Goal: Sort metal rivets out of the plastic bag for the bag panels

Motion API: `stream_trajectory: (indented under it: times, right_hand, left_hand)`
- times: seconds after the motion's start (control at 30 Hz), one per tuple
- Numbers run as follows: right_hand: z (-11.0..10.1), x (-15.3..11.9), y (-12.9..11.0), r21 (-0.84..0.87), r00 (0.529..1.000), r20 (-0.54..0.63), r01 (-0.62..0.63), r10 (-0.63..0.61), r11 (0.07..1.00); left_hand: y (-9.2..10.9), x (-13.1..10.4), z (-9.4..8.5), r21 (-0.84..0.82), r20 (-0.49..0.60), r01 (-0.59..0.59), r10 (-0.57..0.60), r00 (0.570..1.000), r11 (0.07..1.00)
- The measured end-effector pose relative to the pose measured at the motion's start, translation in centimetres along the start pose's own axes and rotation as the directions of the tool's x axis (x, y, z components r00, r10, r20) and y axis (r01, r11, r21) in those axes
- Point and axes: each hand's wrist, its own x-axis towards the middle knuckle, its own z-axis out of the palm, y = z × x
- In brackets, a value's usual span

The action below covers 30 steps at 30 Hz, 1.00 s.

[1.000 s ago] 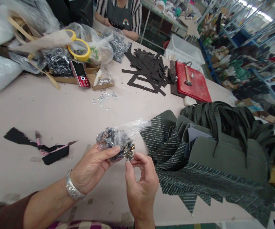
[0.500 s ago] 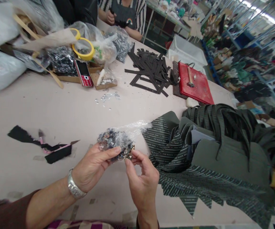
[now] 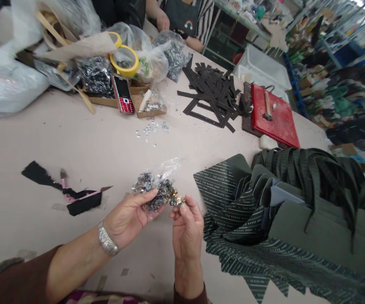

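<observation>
My left hand (image 3: 128, 217), with a silver cuff at its wrist, is wrapped round a clear plastic bag (image 3: 153, 194) full of small metal snap parts. Just to the right of the bag's mouth, my right hand (image 3: 187, 223) has its fingers curled in under a few shiny metal snap parts (image 3: 177, 202) and holds them. To the left on the table lies a pink-handled tool wrapped in black fabric (image 3: 82, 196). Loose clear and silvery bits (image 3: 152, 128) are scattered beyond the bag.
Stacked dark green printed fabric pieces (image 3: 233, 198) with straps lie at right. Farther back are black strips (image 3: 214, 93), a red board (image 3: 275, 116) with a hammer (image 3: 267, 105), a red phone (image 3: 123, 93), yellow tape rolls (image 3: 124, 61) and plastic bags. A person (image 3: 182, 21) sits opposite.
The bag has tipped more upright in my left hand. My right hand has drawn slightly away from it, with metal parts now showing at its fingertips. The whole view has shifted a little.
</observation>
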Motion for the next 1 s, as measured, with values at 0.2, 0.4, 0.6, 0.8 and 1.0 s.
stream_trajectory:
  times: [0.2,0.4,0.6,0.8,1.0]
  right_hand:
    - [0.0,1.0,2.0,-0.163,0.99,0.034,0.138,-0.134,0.977]
    - [-0.5,1.8,4.1,-0.374,0.964,0.178,0.254,-0.2,0.892]
    - [0.2,2.3,4.4,-0.49,0.904,0.309,0.419,-0.297,0.764]
    - [1.4,2.5,3.6,-0.459,0.787,0.517,0.587,-0.337,0.667]
    - [2.1,2.4,3.1,-0.467,0.726,0.587,0.665,-0.359,0.582]
  left_hand:
    - [-0.3,1.9,-0.9,0.006,-0.057,0.05,-0.049,0.997,0.999]
    - [-0.3,2.8,-2.0,0.136,-0.075,0.119,-0.109,0.991,0.984]
    - [1.5,1.1,-4.7,0.638,-0.073,0.071,-0.031,0.997,0.767]
    - [4.4,1.9,-4.4,0.89,0.335,-0.433,0.438,0.834,0.145]
    - [3.4,3.6,-3.3,0.794,0.344,-0.443,0.292,0.892,0.416]
